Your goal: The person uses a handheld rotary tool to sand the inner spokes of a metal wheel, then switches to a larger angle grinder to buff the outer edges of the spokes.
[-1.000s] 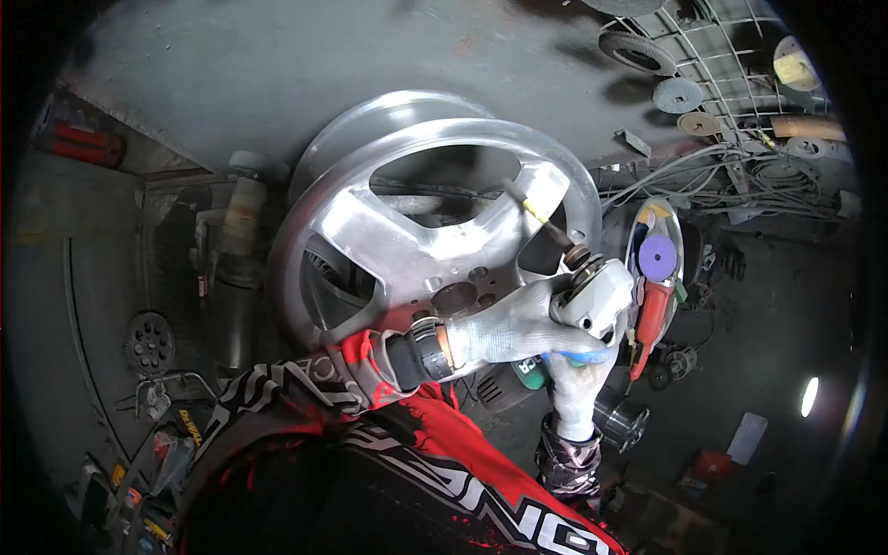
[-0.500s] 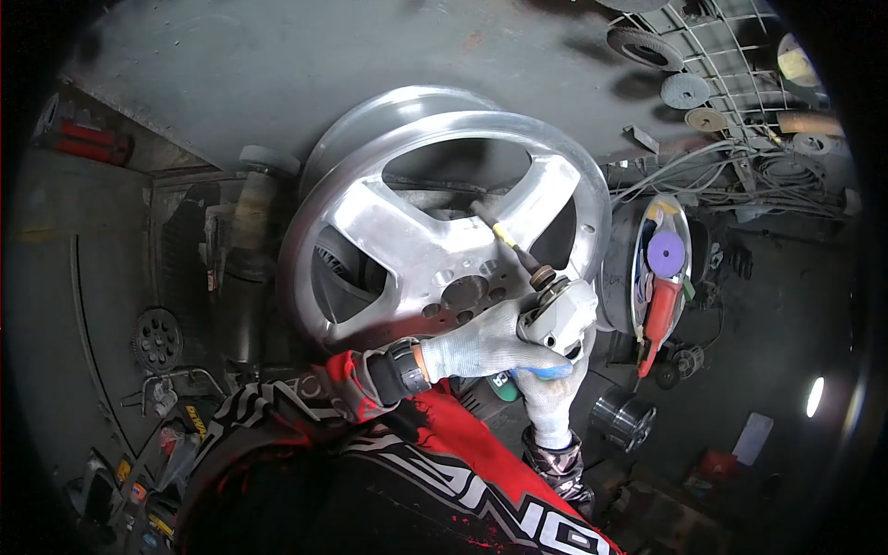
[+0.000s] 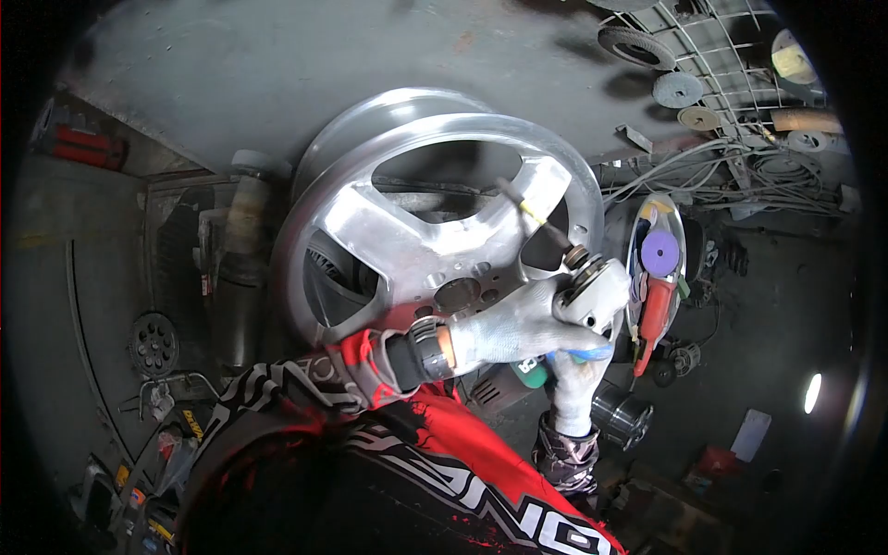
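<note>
Both my hands wear pale work gloves and are closed round a power grinder with a silver gear head and a green body. My left hand reaches across from the left and wraps the head. Below it, my right hand grips the tool, its fingers partly hidden. From the head a long shaft with a yellow band points up and left, its greyish tip overlapping a spoke in this view. Behind lies a shiny bare-metal wheel rim with broad spokes, tilted towards me.
To the right, a second rim holds a purple disc and a red-handled tool. Discs hang on a wire rack at upper right, above coiled cables. A metal cylinder stands left; tools clutter the lower left.
My hands and the grinder have shifted right and slightly down in view. The shaft tip has moved right and up along the spoke, and more of the green body shows.
</note>
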`<state>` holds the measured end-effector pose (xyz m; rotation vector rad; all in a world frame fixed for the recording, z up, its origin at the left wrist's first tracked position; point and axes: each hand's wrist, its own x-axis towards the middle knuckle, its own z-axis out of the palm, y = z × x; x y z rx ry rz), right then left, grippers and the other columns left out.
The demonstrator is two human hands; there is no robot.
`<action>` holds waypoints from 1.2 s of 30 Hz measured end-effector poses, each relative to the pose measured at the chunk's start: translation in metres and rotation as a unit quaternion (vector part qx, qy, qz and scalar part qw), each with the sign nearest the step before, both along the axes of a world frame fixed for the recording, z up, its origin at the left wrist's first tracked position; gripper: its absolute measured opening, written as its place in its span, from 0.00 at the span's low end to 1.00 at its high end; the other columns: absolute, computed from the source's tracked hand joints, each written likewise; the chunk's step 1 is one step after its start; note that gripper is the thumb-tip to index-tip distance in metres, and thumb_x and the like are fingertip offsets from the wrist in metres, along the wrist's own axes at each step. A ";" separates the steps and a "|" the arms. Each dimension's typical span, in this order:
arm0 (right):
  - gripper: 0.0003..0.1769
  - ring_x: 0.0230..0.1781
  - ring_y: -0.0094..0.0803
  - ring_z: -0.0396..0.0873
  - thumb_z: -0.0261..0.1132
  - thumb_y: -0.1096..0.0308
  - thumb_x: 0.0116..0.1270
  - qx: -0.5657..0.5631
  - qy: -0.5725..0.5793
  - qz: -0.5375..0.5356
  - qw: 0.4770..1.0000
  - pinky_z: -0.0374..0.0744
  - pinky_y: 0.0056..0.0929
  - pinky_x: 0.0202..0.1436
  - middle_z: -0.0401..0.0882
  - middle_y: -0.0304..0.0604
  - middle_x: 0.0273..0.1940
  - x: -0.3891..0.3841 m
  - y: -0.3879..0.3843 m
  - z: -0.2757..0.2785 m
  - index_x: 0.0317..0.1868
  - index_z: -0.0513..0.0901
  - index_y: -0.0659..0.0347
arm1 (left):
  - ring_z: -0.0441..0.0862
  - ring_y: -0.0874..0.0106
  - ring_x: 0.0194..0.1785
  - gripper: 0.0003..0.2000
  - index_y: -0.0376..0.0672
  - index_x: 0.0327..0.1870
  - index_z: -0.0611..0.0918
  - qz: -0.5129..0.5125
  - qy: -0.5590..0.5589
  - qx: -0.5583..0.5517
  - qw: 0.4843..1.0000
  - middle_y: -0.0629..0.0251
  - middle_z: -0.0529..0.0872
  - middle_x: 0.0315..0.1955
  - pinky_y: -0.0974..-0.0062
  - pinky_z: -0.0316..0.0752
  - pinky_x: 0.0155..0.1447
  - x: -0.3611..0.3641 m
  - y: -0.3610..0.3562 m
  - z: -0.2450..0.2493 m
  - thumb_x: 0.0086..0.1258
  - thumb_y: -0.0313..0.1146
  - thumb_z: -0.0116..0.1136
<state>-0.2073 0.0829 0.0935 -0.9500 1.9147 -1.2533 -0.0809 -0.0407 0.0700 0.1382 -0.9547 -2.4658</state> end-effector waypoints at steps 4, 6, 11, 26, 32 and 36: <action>0.67 0.68 0.39 0.71 0.86 0.60 0.44 -0.028 0.040 -0.002 0.999 0.71 0.38 0.71 0.68 0.53 0.68 -0.002 -0.003 -0.003 0.77 0.51 0.68 | 0.78 0.77 0.49 0.23 0.38 0.52 0.80 -0.012 -0.016 -0.011 1.000 0.67 0.84 0.43 0.73 0.74 0.57 0.000 -0.011 0.009 0.59 0.36 0.75; 0.65 0.66 0.39 0.73 0.86 0.61 0.43 -0.029 0.052 0.016 0.998 0.71 0.38 0.70 0.69 0.54 0.66 -0.002 -0.004 -0.004 0.76 0.53 0.69 | 0.78 0.77 0.51 0.27 0.37 0.56 0.79 0.003 0.022 -0.033 0.999 0.66 0.84 0.47 0.73 0.74 0.59 -0.002 -0.008 0.003 0.58 0.37 0.77; 0.64 0.64 0.39 0.74 0.87 0.58 0.42 -0.042 0.109 0.039 0.992 0.72 0.38 0.69 0.72 0.53 0.64 0.019 -0.002 0.000 0.74 0.56 0.69 | 0.77 0.75 0.58 0.35 0.36 0.65 0.73 -0.038 -0.033 0.029 0.998 0.63 0.82 0.55 0.72 0.73 0.65 0.016 0.005 -0.003 0.57 0.37 0.78; 0.63 0.65 0.38 0.73 0.85 0.55 0.46 -0.011 -0.070 0.047 0.996 0.72 0.37 0.69 0.72 0.50 0.66 0.028 0.016 -0.018 0.75 0.56 0.68 | 0.80 0.70 0.54 0.32 0.34 0.60 0.76 0.057 -0.128 -0.073 0.987 0.58 0.83 0.50 0.70 0.74 0.61 0.026 0.033 -0.018 0.60 0.44 0.75; 0.63 0.65 0.38 0.73 0.85 0.54 0.46 0.034 -0.056 0.041 0.997 0.71 0.37 0.70 0.72 0.51 0.65 0.017 0.018 -0.017 0.75 0.56 0.68 | 0.79 0.73 0.52 0.27 0.35 0.58 0.77 0.045 -0.102 -0.039 0.993 0.60 0.83 0.48 0.71 0.75 0.59 0.023 0.026 -0.011 0.62 0.40 0.73; 0.65 0.65 0.38 0.74 0.87 0.56 0.44 -0.021 0.029 0.033 0.999 0.73 0.37 0.68 0.72 0.51 0.65 0.018 0.000 0.002 0.75 0.55 0.68 | 0.78 0.76 0.53 0.27 0.36 0.59 0.76 -0.016 -0.029 -0.001 0.999 0.65 0.83 0.49 0.74 0.74 0.60 0.012 0.009 -0.005 0.62 0.35 0.74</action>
